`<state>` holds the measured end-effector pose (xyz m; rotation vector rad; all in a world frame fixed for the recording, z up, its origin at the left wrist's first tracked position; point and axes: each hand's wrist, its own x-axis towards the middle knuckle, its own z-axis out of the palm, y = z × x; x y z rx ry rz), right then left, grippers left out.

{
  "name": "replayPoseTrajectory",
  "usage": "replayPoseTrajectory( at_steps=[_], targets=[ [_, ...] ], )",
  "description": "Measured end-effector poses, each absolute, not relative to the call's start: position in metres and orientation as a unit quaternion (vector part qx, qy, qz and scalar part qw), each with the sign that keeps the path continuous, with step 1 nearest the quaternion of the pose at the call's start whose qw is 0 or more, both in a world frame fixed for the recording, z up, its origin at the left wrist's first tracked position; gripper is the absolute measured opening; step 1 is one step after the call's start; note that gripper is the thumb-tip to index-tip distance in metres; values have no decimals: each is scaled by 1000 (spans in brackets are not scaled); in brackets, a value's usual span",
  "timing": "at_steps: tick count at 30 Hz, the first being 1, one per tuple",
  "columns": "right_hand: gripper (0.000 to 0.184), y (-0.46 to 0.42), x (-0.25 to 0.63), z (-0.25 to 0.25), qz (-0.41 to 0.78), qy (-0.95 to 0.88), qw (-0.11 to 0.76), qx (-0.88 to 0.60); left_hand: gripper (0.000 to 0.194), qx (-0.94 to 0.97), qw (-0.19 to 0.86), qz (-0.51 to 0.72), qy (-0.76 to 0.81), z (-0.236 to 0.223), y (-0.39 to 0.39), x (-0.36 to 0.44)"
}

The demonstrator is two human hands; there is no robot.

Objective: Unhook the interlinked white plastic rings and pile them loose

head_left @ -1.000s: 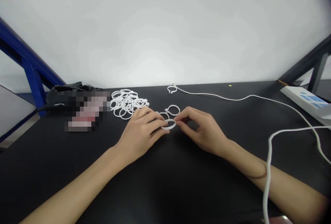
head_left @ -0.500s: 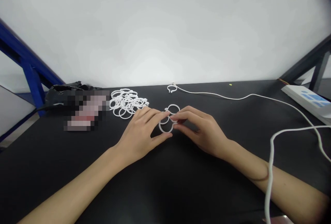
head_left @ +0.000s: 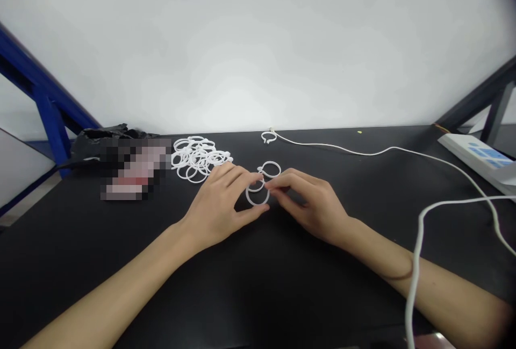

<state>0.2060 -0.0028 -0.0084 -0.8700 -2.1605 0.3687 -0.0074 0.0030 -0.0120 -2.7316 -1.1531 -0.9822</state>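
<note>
A white plastic ring (head_left: 257, 203) stands between my two hands over the black tabletop. My left hand (head_left: 220, 204) curves round its left side, fingertips at the top edge and thumb by the lower edge. From the right, my right hand (head_left: 310, 201) pinches the ring's edge between thumb and fingertips. Just behind it lies another white ring (head_left: 274, 162), with part of a further ring showing between the fingers. Left of my hands is a tangled pile of white rings (head_left: 197, 161), partly covered by my left fingers.
One open white ring (head_left: 268, 137) lies at the back near the wall. A white cable (head_left: 342, 149) runs to the right and passes over my right forearm. A white device (head_left: 479, 155) stands at the right; a black plastic bag (head_left: 105, 142) lies at the left.
My right fingers have closed together at the ring's edge, where the small clasp part no longer shows. The ring appears more fully closed; both hands stay nearly in place.
</note>
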Motion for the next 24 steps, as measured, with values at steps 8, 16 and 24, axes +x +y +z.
replayPoseTrajectory(
  at_steps=[8, 16, 24],
  targets=[
    [30, 8, 194, -21, 43, -890, 247, -380, 39, -779, 108, -250, -565, -17, 31, -37],
    [17, 7, 193, -17, 31, -893, 217, -393, 38, -784, 108, -254, -557, -18, 26, -32],
    [18, 3, 194, -16, -9, -890, 275, -363, 22, -832, 37, -244, -496, -11, 1, -7]
  ],
)
